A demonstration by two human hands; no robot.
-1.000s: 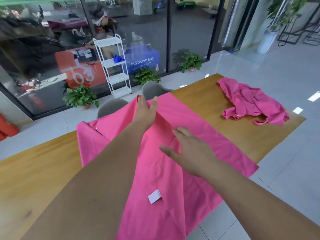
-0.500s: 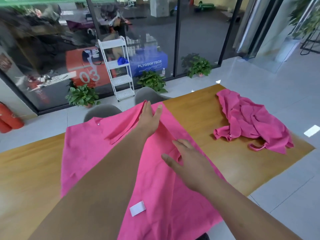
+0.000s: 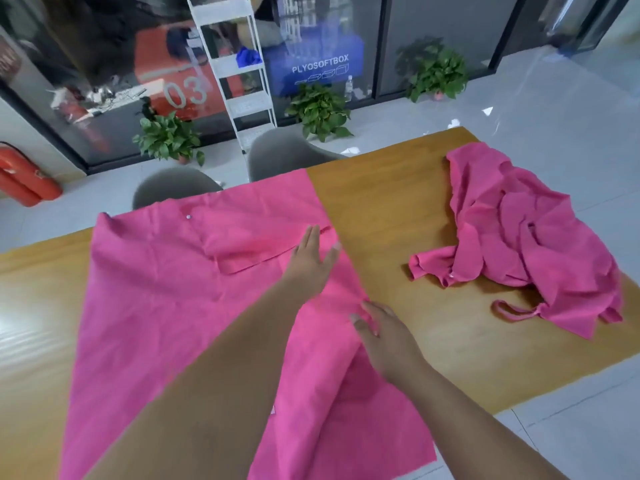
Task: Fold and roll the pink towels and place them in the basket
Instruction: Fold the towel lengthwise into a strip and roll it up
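Head view: folding of the spread towel [image 3: 166, 306] on the counter [image 3: 398, 209] looks barely begun (no basket in sight). Nearest, the right hand [image 3: 384, 336] curls over the towel's right edge; whether it pinches the cloth I cannot tell. Farther off, the left hand [image 3: 311, 261] presses flat on the towel, fingers straight. The next move probably calls for carrying that edge across. A crumpled towel [image 3: 526, 237] lies beyond, well apart.

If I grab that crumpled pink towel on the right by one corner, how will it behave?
Likely floppy: the crumpled towel lies in soft folds, so it should sag and unfurl. Probably light: the cloth looks thin. Its loop may dangle.
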